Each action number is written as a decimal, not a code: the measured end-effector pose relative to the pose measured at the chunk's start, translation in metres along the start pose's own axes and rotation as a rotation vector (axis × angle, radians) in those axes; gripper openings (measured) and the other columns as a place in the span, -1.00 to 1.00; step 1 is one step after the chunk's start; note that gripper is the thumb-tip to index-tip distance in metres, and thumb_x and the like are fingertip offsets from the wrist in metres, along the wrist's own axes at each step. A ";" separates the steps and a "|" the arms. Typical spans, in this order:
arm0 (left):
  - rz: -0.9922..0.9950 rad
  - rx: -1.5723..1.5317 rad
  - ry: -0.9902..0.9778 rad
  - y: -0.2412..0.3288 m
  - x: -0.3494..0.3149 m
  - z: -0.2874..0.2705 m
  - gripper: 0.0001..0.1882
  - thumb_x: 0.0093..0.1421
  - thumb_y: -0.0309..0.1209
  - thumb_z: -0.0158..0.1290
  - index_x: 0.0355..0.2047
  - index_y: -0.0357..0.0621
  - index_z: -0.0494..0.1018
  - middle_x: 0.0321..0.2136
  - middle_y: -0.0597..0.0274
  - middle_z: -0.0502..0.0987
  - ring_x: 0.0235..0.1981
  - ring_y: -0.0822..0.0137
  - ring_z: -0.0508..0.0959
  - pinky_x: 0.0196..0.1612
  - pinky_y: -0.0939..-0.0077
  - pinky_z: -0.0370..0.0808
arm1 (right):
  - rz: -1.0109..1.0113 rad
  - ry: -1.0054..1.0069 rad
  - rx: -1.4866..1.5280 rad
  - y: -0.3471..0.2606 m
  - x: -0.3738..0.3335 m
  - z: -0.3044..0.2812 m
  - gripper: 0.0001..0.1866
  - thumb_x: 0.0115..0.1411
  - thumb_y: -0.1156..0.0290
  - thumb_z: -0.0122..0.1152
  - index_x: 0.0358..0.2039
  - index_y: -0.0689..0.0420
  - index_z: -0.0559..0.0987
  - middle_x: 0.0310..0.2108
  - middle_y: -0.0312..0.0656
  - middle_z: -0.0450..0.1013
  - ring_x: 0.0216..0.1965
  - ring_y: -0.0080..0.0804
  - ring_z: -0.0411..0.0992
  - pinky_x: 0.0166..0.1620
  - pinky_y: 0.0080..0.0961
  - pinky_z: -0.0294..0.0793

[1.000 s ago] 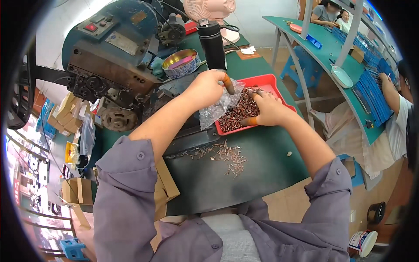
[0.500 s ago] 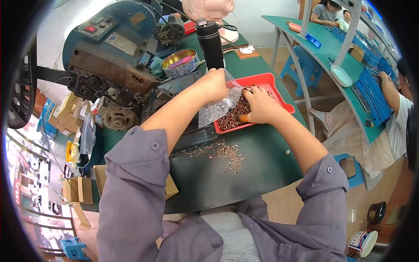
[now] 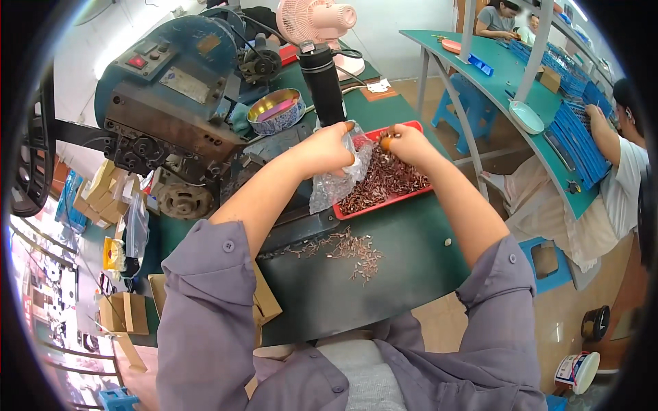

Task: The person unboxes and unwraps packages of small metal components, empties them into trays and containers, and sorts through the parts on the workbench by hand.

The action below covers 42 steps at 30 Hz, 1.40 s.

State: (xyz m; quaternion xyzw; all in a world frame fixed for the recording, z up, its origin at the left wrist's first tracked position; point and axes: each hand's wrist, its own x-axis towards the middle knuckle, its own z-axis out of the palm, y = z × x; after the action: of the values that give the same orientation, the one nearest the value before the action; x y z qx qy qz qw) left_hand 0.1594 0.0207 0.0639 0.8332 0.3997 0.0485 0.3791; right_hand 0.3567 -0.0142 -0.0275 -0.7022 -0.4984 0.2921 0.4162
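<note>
Green flat worktop [image 3: 411,250]. On it, red shallow rectangular plastic tray [image 3: 384,203]. Clear crinkled plastic bag [image 3: 327,193] over tray's left edge, contents unclear. Round blue-and-white bowl [image 3: 279,123], gold inside: flat pink-purple piece [image 3: 275,109]. Hands apart: left [image 3: 330,151] clamped on bag; right [image 3: 409,145] pinching small copper-brown metal pins [image 3: 387,179], which also heap the tray.

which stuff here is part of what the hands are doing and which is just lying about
In use:
clear plastic bag, held by the left hand
red tray
small reddish-brown parts in it, at the right hand
probably the similar loose parts on the table

Seemingly just about:
pink fan
black bottle
patterned bowl
</note>
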 end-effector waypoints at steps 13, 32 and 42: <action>0.149 0.103 0.055 0.001 -0.003 0.000 -0.38 -0.06 -0.53 0.03 0.08 -0.35 0.19 -0.24 -0.10 0.49 -0.38 0.23 0.58 -0.33 0.39 0.51 | 0.573 -0.317 0.753 -0.068 0.015 0.034 -0.76 0.22 0.29 -0.15 -0.57 -0.01 0.41 -0.67 -0.42 0.31 -0.73 -0.65 0.22 -0.75 -0.74 0.12; 0.084 -0.213 0.260 -0.032 0.008 -0.011 -0.34 -0.04 -0.68 -0.06 0.17 -0.39 0.22 -0.12 0.08 0.51 -0.13 0.33 0.51 -0.05 0.54 0.40 | 0.196 -0.425 0.505 -0.050 -0.013 -0.029 -0.60 0.25 0.24 0.02 0.07 0.11 0.40 -0.02 -0.23 0.42 -0.06 -0.33 0.45 -0.07 -0.34 0.47; 0.025 -0.630 0.179 -0.012 0.008 -0.003 -0.58 0.22 -0.38 -0.04 0.05 -0.33 0.32 -0.10 0.14 0.41 -0.17 0.35 0.50 -0.13 0.46 0.53 | -0.459 -0.023 -0.153 -0.052 -0.043 0.007 -0.67 0.08 0.32 0.29 -0.19 0.25 0.56 -0.31 -0.05 0.52 -0.30 -0.36 0.48 -0.21 -0.49 0.43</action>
State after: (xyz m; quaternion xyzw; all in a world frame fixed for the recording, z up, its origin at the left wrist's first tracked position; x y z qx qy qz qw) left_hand 0.1567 0.0326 0.0562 0.6721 0.3866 0.2476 0.5809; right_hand 0.3129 -0.0442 0.0143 -0.5966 -0.6704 0.1592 0.4114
